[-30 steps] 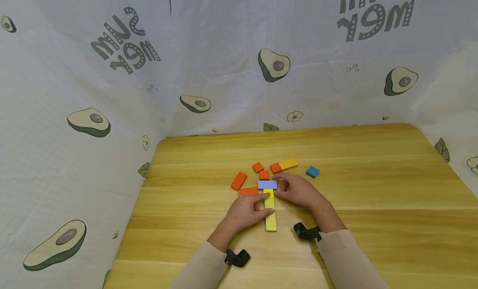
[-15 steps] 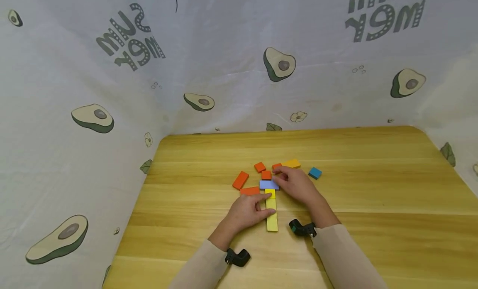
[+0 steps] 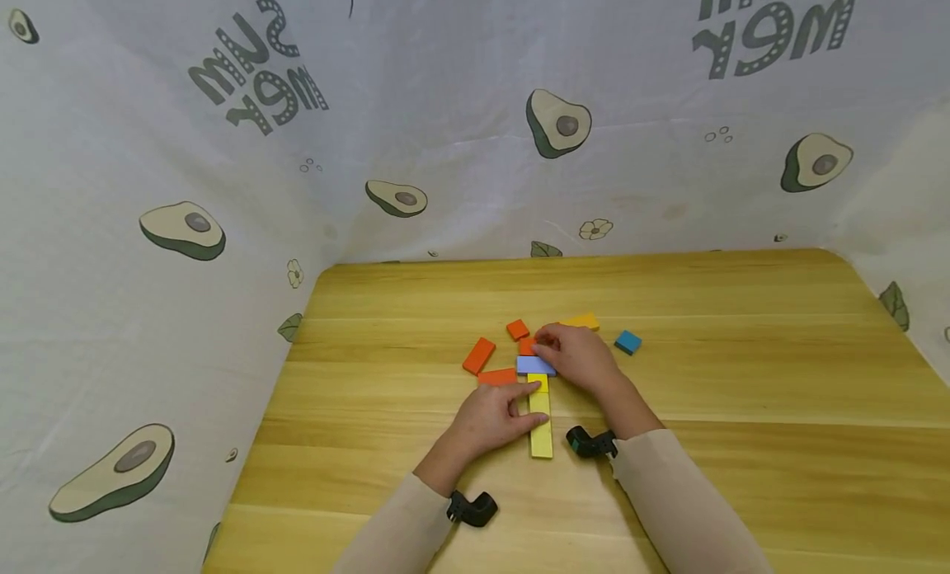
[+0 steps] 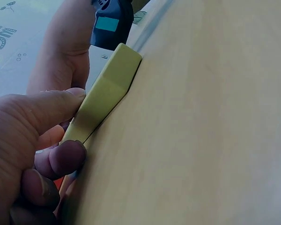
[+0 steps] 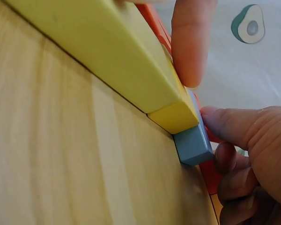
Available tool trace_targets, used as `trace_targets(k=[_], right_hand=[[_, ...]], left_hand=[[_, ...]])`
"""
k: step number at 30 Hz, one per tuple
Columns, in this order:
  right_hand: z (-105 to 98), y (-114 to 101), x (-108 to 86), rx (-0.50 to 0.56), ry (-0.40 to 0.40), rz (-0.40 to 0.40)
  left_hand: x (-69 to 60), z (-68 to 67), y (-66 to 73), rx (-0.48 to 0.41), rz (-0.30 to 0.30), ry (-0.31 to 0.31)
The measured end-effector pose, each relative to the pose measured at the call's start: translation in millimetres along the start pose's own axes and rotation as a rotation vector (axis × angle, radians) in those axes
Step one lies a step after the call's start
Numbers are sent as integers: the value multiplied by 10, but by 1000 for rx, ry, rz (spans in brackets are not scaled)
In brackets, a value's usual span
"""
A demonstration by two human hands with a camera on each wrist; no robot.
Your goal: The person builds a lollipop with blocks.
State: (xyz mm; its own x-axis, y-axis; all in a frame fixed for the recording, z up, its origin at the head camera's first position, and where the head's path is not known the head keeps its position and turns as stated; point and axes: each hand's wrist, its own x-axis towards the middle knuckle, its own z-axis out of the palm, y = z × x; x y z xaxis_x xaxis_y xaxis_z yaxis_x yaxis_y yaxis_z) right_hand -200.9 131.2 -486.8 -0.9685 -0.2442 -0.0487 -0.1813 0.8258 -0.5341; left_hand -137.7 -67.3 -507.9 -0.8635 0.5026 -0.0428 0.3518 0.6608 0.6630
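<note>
A long pale-yellow block [image 3: 540,438] lies on the table with a small yellow block [image 3: 543,383] at its far end and a periwinkle-blue block [image 3: 534,365] set across the top. My left hand [image 3: 482,421] presses the yellow pieces, its index fingertip on the small block and its thumb on the long one. Just beyond the blue block, my right hand [image 3: 579,355] has its thumb and curled fingers around a small red block [image 3: 526,345], which it partly covers. In the right wrist view, the right thumb [image 5: 234,124] rests close to the blue block's top edge.
Two longer red blocks, one angled [image 3: 478,355] and one lower [image 3: 496,377], lie left of the blue block. A red square [image 3: 517,330] sits farther back. An orange block [image 3: 581,322] lies behind the right hand, and a dark-blue block [image 3: 627,341] lies to the right.
My right hand has moved left and slightly back, from the blue block's right end to the small red block. It now hides the red piece beside the orange block. My left hand stays put.
</note>
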Motion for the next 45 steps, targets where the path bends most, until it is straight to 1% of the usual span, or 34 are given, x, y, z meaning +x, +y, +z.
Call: trace_targets(k=[5, 15, 24, 31, 34, 39, 43, 45], right_hand=[[-5, -23, 3, 15, -23, 11], [5, -25, 20, 0, -23, 7], [10, -11, 26, -3, -21, -7], [2, -11, 30, -7, -33, -13], [-7, -6, 42, -5, -39, -24], [-51, -9, 101, -5, -33, -41], [-117, -35, 195, -44, -31, -54], [-140, -44, 249, -65, -39, -73]], left_hand=[[5, 1, -4, -14, -5, -6], [4, -2, -7, -12, 3, -1], [14, 5, -15, -5, -8, -13], [15, 16, -23, 0, 12, 11], [19, 17, -26, 0, 9, 13], [15, 5, -16, -3, 13, 8], [10, -3, -8, -10, 10, 1], [10, -2, -9, -9, 5, 0]])
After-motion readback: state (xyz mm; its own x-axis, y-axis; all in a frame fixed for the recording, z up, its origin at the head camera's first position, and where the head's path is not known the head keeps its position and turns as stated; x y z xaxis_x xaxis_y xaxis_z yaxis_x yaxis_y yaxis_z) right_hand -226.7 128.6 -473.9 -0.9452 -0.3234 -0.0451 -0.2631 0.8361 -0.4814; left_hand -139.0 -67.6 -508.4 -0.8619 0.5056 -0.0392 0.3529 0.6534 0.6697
